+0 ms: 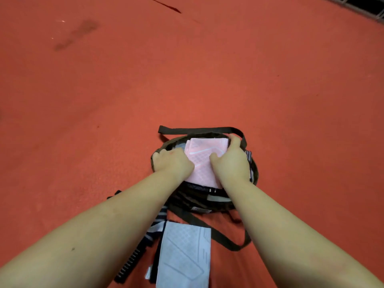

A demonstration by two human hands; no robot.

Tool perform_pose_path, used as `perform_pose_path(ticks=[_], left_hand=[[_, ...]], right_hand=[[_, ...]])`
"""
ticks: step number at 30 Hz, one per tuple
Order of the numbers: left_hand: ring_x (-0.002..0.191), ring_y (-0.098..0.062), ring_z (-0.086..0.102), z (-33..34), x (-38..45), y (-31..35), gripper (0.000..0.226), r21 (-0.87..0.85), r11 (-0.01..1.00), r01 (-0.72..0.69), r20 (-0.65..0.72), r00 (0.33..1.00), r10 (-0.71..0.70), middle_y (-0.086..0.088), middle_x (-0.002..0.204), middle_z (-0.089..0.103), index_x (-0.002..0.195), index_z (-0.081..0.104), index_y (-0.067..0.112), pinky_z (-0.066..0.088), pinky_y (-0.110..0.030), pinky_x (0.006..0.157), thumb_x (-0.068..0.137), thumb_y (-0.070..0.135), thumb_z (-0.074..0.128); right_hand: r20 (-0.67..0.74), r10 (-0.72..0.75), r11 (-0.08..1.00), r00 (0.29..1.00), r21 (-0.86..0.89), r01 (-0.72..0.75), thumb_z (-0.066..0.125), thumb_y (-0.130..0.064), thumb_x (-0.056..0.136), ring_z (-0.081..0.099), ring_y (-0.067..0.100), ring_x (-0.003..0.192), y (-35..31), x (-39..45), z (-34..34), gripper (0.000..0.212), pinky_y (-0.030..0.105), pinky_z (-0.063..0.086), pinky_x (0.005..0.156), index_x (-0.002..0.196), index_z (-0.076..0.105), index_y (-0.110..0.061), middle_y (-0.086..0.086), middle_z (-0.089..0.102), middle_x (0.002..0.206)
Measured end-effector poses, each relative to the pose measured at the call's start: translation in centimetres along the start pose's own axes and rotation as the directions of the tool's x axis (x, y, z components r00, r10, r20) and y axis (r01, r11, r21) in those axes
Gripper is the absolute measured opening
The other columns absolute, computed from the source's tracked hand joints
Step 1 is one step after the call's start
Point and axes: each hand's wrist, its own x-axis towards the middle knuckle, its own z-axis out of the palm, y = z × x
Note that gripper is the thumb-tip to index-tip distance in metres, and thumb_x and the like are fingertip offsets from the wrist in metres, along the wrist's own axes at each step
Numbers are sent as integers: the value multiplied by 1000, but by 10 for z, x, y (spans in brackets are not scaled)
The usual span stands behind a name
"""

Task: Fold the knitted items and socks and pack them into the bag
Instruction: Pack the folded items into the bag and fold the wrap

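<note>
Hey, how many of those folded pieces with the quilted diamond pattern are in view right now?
2. The pink piece sits in the bag, held by the left hand and right hand. The pale blue piece lies on the red floor nearer the person. More may be hidden underneath.

Dark bag [254, 173] on red floor [104, 100], pink folded sock [202, 161] at its mouth.

Left hand [173, 163] and right hand [232, 163] grip the pink sock from either side, curled fingers [233, 140] over its edges, inside the bag's open rim. Bag straps [199, 129] loop beyond and nearer. Pale blue folded sock [184, 254] lies on the floor nearer the person, striped dark-and-white knitted items [153, 227] just beside it.
</note>
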Motion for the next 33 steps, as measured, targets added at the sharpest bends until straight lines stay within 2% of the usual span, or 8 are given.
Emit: perform_pose_path(ticks=[10, 13, 15, 17, 20, 24, 29, 33], left_hand=[[110, -27, 47, 11, 29, -29, 48, 312, 932, -183, -134, 963, 234, -5, 118, 60, 134, 41, 14, 27, -35, 89, 93, 38, 47], [92, -31, 55, 17, 32, -44, 62, 378, 824, -422, -260, 806, 532, -12, 107, 63, 128, 53, 5, 26, -34, 77, 76, 36, 67], [113, -35, 51, 17, 31, -48, 58, 517, 701, -492, -210, 721, 661, -19, 126, 58, 126, 56, 2, 28, -41, 93, 82, 40, 53], [145, -34, 11, 16, 29, -53, 65, 607, 628, -488, 52, 812, 581, -16, 157, 16, 148, 23, 5, 1, -51, 114, 98, 46, 25], [142, -29, -24, 15, 25, -52, 68, 721, 549, -423, 238, 895, 378, -8, 159, -12, 149, -9, 8, -22, -51, 108, 99, 51, 7], [142, -33, -23, 25, 23, -44, 68, 778, 498, -383, 240, 914, 327, -11, 159, -10, 148, -11, 4, -21, -53, 108, 100, 48, 6], [140, -43, -21, 16, -1, -18, 62, 825, 430, -367, 239, 916, 324, -22, 156, -11, 149, 1, 2, -22, -59, 103, 101, 35, 20], [133, -49, 30, 32, -50, -38, 44, 479, 719, -503, 7, 822, 570, -29, 143, 36, 129, 48, 0, 16, -53, 110, 92, 17, 33]], right_hand=[[-93, -203, 949, 975, -264, 173, 59, -21, 85, 37, 25, 123, 13, 29, 64, 63, 34, 20, 102, 142, 33, -16, 5, 47, 135], [-239, -521, 842, 819, -300, 448, 55, -24, 74, 47, 25, 107, 23, 25, 74, 46, 35, 26, 96, 119, 57, -12, 7, 59, 115], [-128, -637, 727, 760, -428, 537, 57, -27, 76, 53, 27, 102, 31, 22, 78, 36, 38, 28, 97, 107, 64, -10, 10, 64, 108], [165, -541, 635, 825, -563, 529, 54, -36, 89, 44, 31, 126, 30, 15, 77, 49, 46, 11, 111, 128, 54, -6, 18, 52, 133], [482, -280, 546, 830, -631, 551, 14, -50, 100, -3, 27, 146, 28, 14, 75, 65, 50, -17, 112, 151, 5, -12, 13, 1, 159], [570, -134, 454, 811, -692, 561, 10, -55, 98, -13, 28, 145, 20, 22, 74, 66, 51, -18, 111, 151, -8, -19, 7, -13, 158], [482, -291, 510, 827, -653, 560, 31, -28, 95, -1, 34, 146, 7, -12, 57, 58, 54, -13, 112, 150, 17, -13, 19, 2, 157], [283, -477, 698, 832, -453, 554, 27, -15, 67, 55, 34, 120, 46, -81, 56, 57, 49, 22, 106, 108, 68, -11, 20, 58, 127]])
